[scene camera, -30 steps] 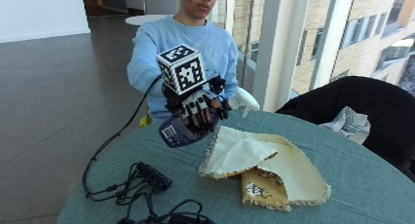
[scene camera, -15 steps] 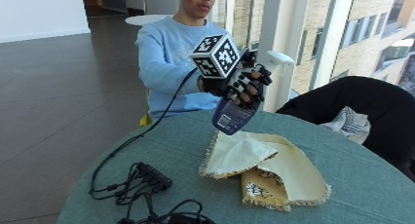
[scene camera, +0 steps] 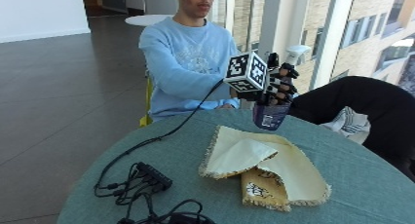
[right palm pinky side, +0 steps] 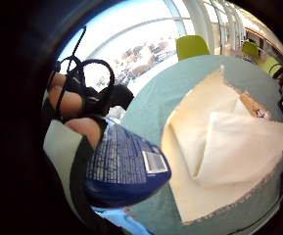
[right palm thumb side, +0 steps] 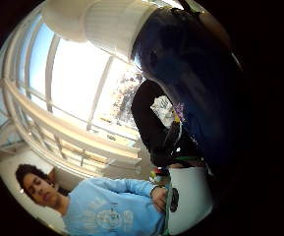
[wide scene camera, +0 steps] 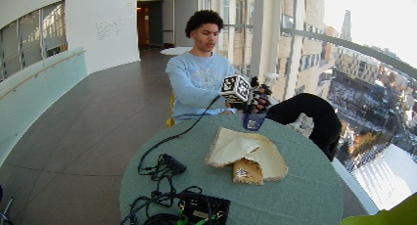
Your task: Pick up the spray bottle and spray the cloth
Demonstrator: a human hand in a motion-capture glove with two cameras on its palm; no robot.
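Gloved right hand (scene camera: 280, 85) is wrapped round the dark-blue spray bottle (scene camera: 271, 114), held upright in the air just above the far edge of the cream fringed cloth (scene camera: 266, 163) on the teal table (scene camera: 363, 180). Bottle looks like light, rigid, smooth plastic, prob. slippery; best held at the neck w/ a finger on the trigger. White nozzle (scene camera: 297, 52) seems to point right, away from the cloth; hard to tell.

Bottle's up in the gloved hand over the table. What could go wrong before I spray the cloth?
The spray bottle hangs beyond the cloth, near its far edge, so mist may hit the table. The right hand grips the bottle's body; I can't see a finger on the trigger. Cables lie nearby and could get wet.
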